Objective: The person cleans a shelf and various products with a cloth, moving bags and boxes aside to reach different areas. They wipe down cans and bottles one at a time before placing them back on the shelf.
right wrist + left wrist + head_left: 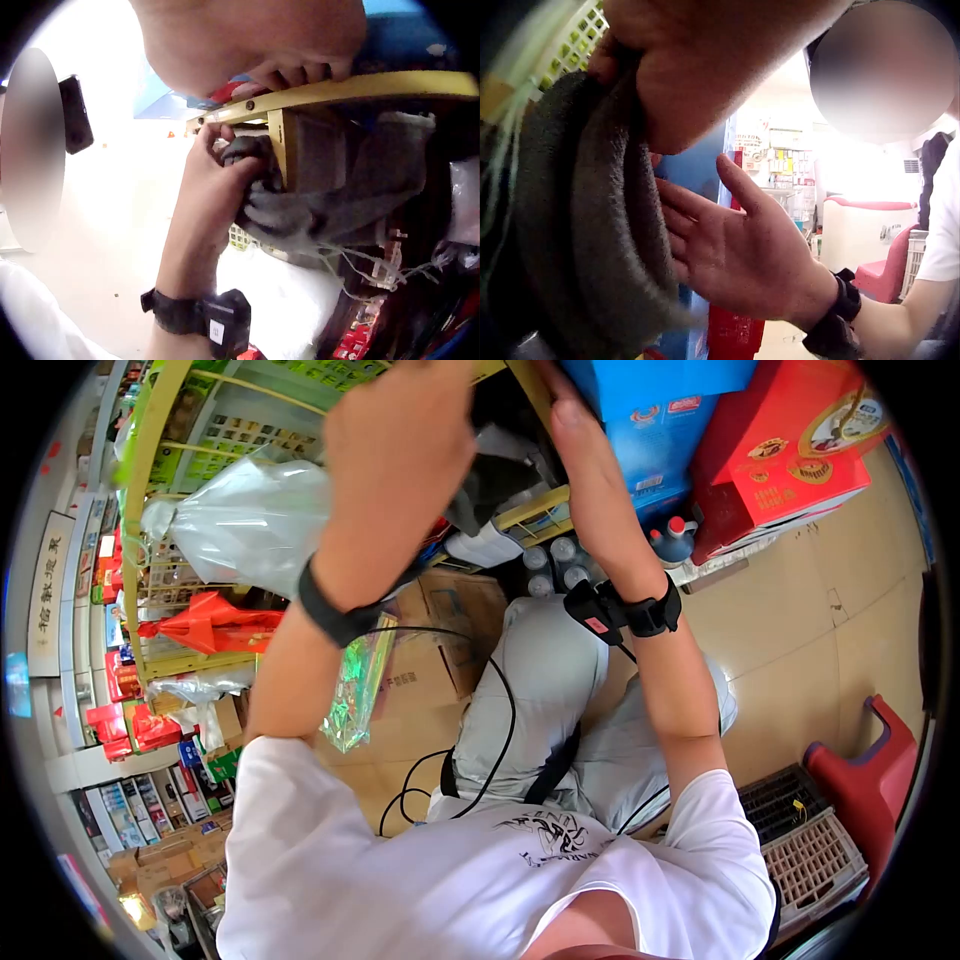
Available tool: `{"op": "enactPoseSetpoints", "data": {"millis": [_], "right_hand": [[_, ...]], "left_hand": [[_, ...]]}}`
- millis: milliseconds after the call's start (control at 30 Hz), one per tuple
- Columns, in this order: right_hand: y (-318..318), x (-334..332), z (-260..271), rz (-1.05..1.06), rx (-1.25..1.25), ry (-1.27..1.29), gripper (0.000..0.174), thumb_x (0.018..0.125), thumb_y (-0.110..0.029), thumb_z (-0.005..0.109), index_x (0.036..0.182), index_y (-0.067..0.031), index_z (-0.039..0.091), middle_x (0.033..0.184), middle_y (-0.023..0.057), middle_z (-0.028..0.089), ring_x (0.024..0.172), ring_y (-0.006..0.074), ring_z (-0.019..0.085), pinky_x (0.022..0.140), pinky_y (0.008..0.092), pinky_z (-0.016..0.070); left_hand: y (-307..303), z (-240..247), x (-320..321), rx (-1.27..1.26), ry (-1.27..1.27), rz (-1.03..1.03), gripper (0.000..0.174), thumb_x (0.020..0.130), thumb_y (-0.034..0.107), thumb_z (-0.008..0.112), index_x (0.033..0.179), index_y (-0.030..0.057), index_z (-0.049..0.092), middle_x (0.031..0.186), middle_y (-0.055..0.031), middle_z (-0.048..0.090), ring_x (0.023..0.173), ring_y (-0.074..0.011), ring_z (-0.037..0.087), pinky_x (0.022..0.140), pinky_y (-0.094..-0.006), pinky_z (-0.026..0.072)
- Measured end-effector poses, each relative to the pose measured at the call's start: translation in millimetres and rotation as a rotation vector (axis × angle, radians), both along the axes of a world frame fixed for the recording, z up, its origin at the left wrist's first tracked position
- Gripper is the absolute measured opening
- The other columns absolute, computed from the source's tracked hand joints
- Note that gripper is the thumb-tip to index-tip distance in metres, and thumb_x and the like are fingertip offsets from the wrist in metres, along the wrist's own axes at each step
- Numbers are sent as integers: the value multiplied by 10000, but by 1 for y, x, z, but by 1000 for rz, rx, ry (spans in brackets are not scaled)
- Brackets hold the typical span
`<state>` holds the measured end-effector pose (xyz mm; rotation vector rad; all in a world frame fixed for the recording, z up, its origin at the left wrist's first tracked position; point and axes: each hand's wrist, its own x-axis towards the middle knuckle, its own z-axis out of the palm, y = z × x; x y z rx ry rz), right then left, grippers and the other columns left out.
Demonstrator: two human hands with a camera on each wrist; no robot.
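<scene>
My left hand is raised at the yellow-framed rack and grips a bunched grey cloth between thumb and fingers. The cloth's thick folds hang close below that hand in the left wrist view. In the right wrist view, the left hand stands right beside the yellow rail. Opposite it, my right hand has its thumb raised and its fingers stretched toward the cloth, which hides some fingertips. The right hand is near the rail and the blue box.
A blue box and red boxes stand right of the rack. A clear plastic bag and a red bag hang at its left. Below are a cardboard box and bottles. A red stool stands at right.
</scene>
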<state>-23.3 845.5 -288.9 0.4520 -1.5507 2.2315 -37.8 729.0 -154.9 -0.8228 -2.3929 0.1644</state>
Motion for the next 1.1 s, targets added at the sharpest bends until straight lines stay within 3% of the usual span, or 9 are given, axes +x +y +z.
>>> {"op": "enactPoseSetpoints", "data": {"millis": [100, 267, 367, 433, 600, 733, 833, 1033, 1100], "right_hand": [[-1, -3, -1, -40, 12, 107, 624, 1131, -315, 367, 1571, 116, 266, 1650, 206, 305, 1544, 265, 248, 1258, 349, 135], [6, 12, 20, 1, 38, -91, 594, 1127, -278, 361, 1567, 114, 280, 1636, 206, 332, 1530, 267, 281, 1250, 345, 166], [-2, -3, 7, -25, -5, 28, 583, 1127, -260, 370, 1564, 117, 283, 1625, 200, 352, 1510, 258, 313, 1241, 341, 191], [-3, 3, 11, -55, -22, -82, 570, 1126, -249, 382, 1560, 112, 305, 1608, 182, 383, 1481, 236, 345, 1223, 328, 220], [8, 8, 14, -16, 43, -137, 573, 1132, -285, 363, 1563, 90, 332, 1597, 161, 410, 1449, 214, 375, 1197, 310, 243], [7, 9, 12, 79, -35, -249, 595, 1135, -309, 356, 1569, 96, 311, 1611, 167, 388, 1469, 218, 355, 1212, 317, 221], [6, 0, 1, -10, -29, -9, 611, 1133, -318, 374, 1566, 106, 304, 1618, 174, 374, 1495, 225, 326, 1228, 326, 198], [3, -7, -9, 57, -26, 17, 625, 1131, -307, 394, 1566, 126, 274, 1642, 165, 322, 1526, 219, 255, 1246, 328, 139], [-1, -9, -13, -135, 39, 63, 505, 1085, -194, 486, 1511, 70, 423, 1485, 239, 537, 1408, 310, 492, 1168, 383, 361]], "left_hand": [[10, -10, -12, 117, 36, -91, 267, 856, 26, 563, 1113, 98, 561, 894, -149, 700, 731, -411, 693, 639, -510, 558], [-1, 2, 1, 0, -22, 55, 274, 854, 29, 576, 1119, 100, 559, 891, -128, 697, 700, -402, 691, 615, -494, 561], [8, -5, -5, -49, 19, 75, 271, 853, 25, 580, 1113, 98, 558, 877, -126, 683, 680, -392, 686, 595, -485, 554], [11, -14, -10, 116, 89, -70, 241, 849, 18, 585, 1077, 91, 556, 851, -130, 673, 697, -386, 688, 597, -485, 550], [-1, -9, -2, 168, 45, 0, 203, 841, -11, 578, 1020, 79, 550, 848, -141, 671, 759, -375, 690, 624, -471, 542], [7, -12, -7, 72, 73, -23, 180, 853, 7, 575, 1006, 87, 526, 868, -152, 685, 770, -401, 691, 630, -503, 538], [-7, 1, 3, 13, -57, 165, 185, 850, 11, 574, 1008, 90, 521, 862, -151, 681, 761, -410, 687, 643, -522, 541], [11, -8, -7, 103, 30, 7, 241, 848, 11, 570, 1070, 101, 540, 904, -170, 695, 771, -432, 679, 650, -528, 539], [7, -10, -4, 156, 35, -15, 271, 839, 5, 574, 1089, 106, 545, 912, -174, 696, 779, -435, 679, 659, -530, 535]]}}
